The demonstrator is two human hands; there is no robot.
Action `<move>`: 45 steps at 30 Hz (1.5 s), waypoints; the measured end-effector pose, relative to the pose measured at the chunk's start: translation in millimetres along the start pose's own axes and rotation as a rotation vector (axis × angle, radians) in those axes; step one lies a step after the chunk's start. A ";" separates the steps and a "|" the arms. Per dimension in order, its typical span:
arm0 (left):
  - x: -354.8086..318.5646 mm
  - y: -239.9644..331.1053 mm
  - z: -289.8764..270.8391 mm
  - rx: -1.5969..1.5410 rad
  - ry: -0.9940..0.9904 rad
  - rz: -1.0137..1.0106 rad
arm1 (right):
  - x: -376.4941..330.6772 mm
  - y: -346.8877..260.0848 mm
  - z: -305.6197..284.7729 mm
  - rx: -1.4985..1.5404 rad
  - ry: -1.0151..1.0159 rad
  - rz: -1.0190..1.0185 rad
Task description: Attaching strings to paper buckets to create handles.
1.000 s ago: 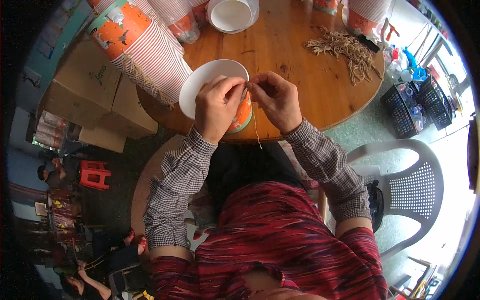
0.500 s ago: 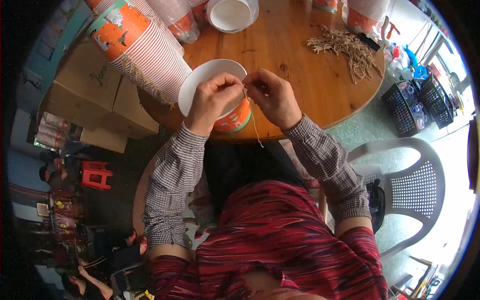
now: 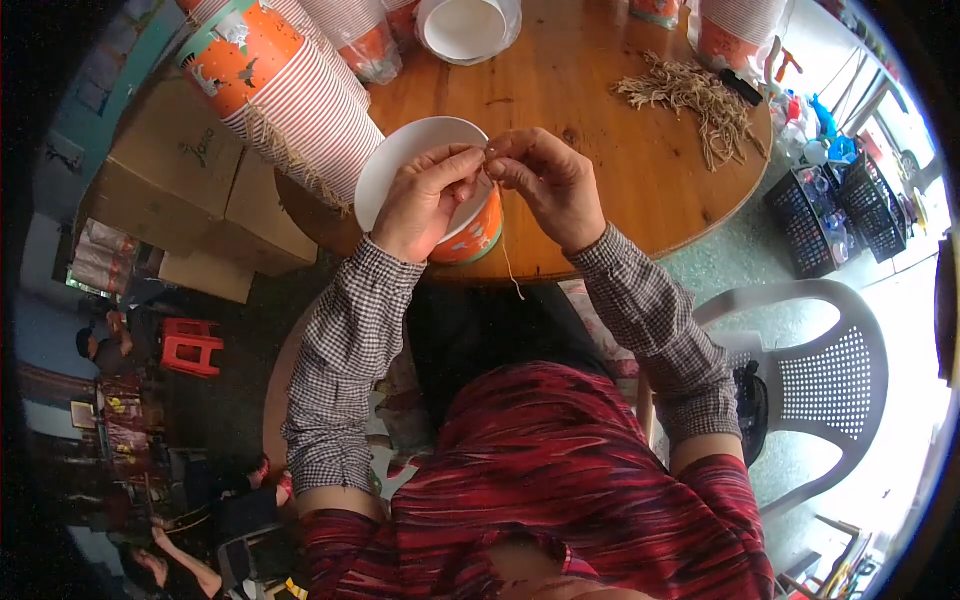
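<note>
An orange paper bucket (image 3: 472, 242) with a white inside stands at the table's near edge, below my hands. At its right rim my left hand (image 3: 424, 200) is closed, thumb and fingers pinching a thin beige cord (image 3: 508, 258). Close against it, my right hand (image 3: 556, 190) also pinches the cord between thumb and forefinger. A loose end of the cord hangs past the bucket's right side and over the table edge. Between the fingertips, the exact place where the cord meets the rim is hidden.
Nested orange buckets (image 3: 300, 105) lean on the left, beside cardboard boxes (image 3: 175, 160). A heap of beige cords (image 3: 690, 98) lies on the round wooden table (image 3: 560, 90) at the right. A grey plastic chair (image 3: 825, 385) and black crates (image 3: 805, 215) stand to the right. Other people sit at the far left.
My right fingertips have moved in against the left ones at the rim, and the right thumb now presses toward the forefinger. The left hand has turned slightly. The cord's end still hangs.
</note>
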State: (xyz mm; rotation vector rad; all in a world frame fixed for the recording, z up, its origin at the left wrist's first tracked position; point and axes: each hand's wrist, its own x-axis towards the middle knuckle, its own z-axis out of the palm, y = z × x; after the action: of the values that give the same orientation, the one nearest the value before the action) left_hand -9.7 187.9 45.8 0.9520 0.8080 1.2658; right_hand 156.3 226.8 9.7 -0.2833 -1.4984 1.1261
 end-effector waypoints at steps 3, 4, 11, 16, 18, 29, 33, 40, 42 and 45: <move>-1.5 -0.2 5.8 0.039 0.077 0.006 | 1.7 -10.2 -1.6 -0.234 -0.007 -0.007; -2.1 -0.5 6.0 0.039 0.078 0.006 | 2.7 -12.9 -1.6 -0.233 -0.008 -0.007; -1.8 -2.4 8.5 0.210 0.097 0.077 | 7.0 -7.9 -7.0 -0.043 0.027 0.193; -4.1 -2.5 11.7 0.334 0.106 0.116 | 3.9 -13.0 -5.5 0.133 0.030 0.340; -3.5 -3.0 14.4 0.375 0.134 0.145 | 2.8 -11.3 -6.3 0.141 0.059 0.316; -6.1 1.0 16.6 0.468 0.156 0.192 | -3.9 -17.9 -5.0 0.265 0.063 0.507; -7.0 1.5 16.3 0.541 0.191 0.209 | -5.4 -18.1 -6.3 0.188 0.047 0.465; -4.4 -2.1 14.1 0.732 0.200 0.298 | -4.7 -16.4 -9.2 0.109 0.057 0.441; -5.1 -2.7 11.8 0.819 0.220 0.322 | -5.3 -15.5 -10.8 0.142 0.055 0.437; -4.5 -5.6 6.7 0.826 0.200 0.260 | -9.7 -15.1 -12.7 0.163 0.070 0.401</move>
State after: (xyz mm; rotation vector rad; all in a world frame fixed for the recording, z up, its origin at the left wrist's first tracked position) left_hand -2.0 182.3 43.3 1.6407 1.4558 1.2683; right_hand 176.2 218.2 13.2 -0.5209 -1.3102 1.5313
